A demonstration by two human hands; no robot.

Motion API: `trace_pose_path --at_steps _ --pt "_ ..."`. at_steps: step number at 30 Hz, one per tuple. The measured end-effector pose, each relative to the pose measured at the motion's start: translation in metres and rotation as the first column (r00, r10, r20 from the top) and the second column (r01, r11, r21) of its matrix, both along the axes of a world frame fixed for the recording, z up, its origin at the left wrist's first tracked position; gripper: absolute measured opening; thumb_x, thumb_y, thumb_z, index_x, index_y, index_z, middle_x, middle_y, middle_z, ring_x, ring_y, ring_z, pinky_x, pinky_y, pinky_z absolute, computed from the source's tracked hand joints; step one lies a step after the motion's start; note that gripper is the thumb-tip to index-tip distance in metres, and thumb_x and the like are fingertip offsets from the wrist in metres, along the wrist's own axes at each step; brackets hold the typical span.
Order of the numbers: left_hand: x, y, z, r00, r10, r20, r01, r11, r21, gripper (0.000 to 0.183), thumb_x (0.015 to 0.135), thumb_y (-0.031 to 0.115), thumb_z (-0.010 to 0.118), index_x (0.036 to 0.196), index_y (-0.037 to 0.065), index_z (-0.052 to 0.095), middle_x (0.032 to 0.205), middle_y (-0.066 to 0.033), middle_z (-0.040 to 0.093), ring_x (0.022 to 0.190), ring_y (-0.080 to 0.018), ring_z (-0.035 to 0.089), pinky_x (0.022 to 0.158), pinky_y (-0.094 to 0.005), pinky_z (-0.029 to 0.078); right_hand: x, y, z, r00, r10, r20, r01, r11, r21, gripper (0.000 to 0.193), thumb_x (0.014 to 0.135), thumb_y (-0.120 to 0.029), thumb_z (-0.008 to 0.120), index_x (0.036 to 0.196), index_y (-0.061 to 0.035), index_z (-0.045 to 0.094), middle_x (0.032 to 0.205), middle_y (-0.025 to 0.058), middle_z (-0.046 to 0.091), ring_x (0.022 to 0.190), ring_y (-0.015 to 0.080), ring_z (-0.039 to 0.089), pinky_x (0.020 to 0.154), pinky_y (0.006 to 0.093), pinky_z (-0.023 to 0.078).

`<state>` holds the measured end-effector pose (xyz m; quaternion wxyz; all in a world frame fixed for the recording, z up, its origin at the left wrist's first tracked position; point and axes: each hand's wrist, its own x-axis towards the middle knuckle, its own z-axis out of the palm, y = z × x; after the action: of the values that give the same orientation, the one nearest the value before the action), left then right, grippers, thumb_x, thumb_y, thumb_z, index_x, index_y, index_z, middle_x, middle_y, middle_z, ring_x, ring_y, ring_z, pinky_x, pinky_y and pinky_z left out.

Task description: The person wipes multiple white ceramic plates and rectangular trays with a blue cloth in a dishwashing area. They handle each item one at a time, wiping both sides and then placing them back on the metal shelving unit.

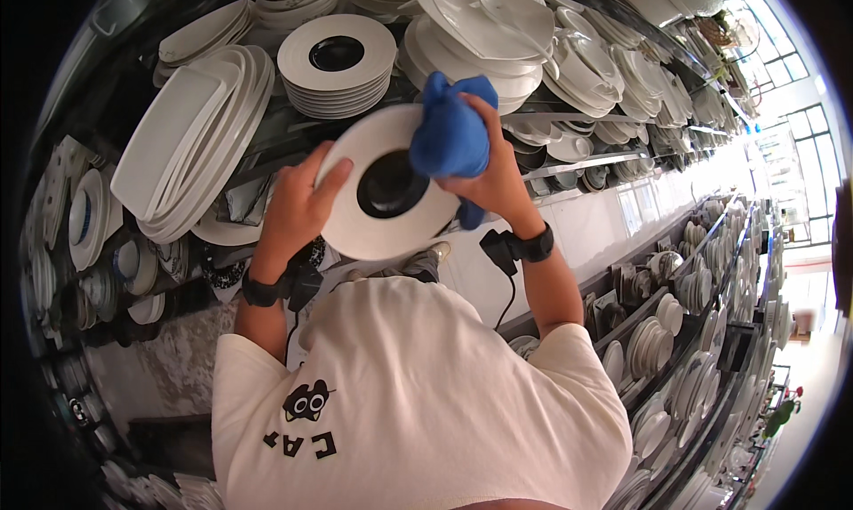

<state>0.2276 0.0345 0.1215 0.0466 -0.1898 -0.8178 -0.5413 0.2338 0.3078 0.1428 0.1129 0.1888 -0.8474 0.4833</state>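
Observation:
My left hand [306,195] grips the left rim of a round white plate [351,217] with a black centre, its thumb lying over the upper face. A bunched blue cloth [451,132] is in my right hand [493,168], pressed against the plate's right side. The cloth hides part of the rim there, and a corner of it hangs below. The plate is held in the air before my chest, in front of the shelf. Just beyond it stands a stack of similar white plates [336,101], the top one with a black centre.
Long white rectangular platters [178,141] lean in a pile on the shelf at the left. Large white dishes [484,30] are stacked to the right of the round plates. Across a pale tiled aisle [582,230], more racks hold plates [653,350]. Black straps with cables circle both wrists.

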Motion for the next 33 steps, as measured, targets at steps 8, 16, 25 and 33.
trace_pose_path --at_steps 8,16,25,33 --pt "-0.002 0.009 -0.017 0.984 0.177 0.026 -0.178 0.955 0.239 0.035 0.100 0.029 0.055 0.115 -0.003 0.061 0.084 -0.0078 0.067 0.074 -0.0074 0.053 0.068 -0.0256 0.046 0.012 -0.027 -0.067 0.956 -0.188 0.224 0.279 0.814 -0.510 0.092 0.067 -0.013 0.082 0.141 -0.0051 0.029 0.123 0.0127 0.054 0.110 0.0229 0.056 0.099 0.0366 0.044" --pt "-0.009 -0.011 -0.027 0.973 -0.135 0.187 0.087 0.966 0.243 0.040 0.100 0.029 0.053 0.127 -0.002 0.053 0.114 -0.0098 0.065 0.104 -0.0131 0.059 0.091 -0.0301 0.046 0.010 -0.004 -0.034 0.945 -0.102 0.311 0.233 0.877 -0.420 0.085 0.067 -0.012 0.082 0.138 -0.0058 0.035 0.122 0.0126 0.057 0.109 0.0211 0.058 0.096 0.0343 0.047" --pt "-0.053 -0.038 -0.004 0.923 0.026 0.384 -0.220 0.855 0.469 0.037 0.096 0.026 0.055 0.124 0.001 0.055 0.106 -0.0062 0.066 0.090 -0.0126 0.065 0.074 -0.0272 0.053 0.015 0.016 -0.034 0.953 -0.093 0.287 0.225 0.853 -0.471 0.087 0.068 -0.013 0.083 0.138 -0.0051 0.034 0.122 0.0125 0.057 0.110 0.0214 0.058 0.096 0.0344 0.047" --pt "-0.127 -0.051 -0.006 0.922 -0.057 0.382 -0.170 0.829 0.534 0.036 0.095 0.025 0.053 0.124 0.002 0.052 0.101 -0.0096 0.067 0.082 -0.0202 0.069 0.072 -0.0324 0.059 0.024 0.021 -0.053 0.938 -0.164 0.306 0.270 0.899 -0.346 0.088 0.068 -0.015 0.084 0.139 -0.0057 0.034 0.121 0.0147 0.059 0.108 0.0214 0.060 0.096 0.0343 0.047"
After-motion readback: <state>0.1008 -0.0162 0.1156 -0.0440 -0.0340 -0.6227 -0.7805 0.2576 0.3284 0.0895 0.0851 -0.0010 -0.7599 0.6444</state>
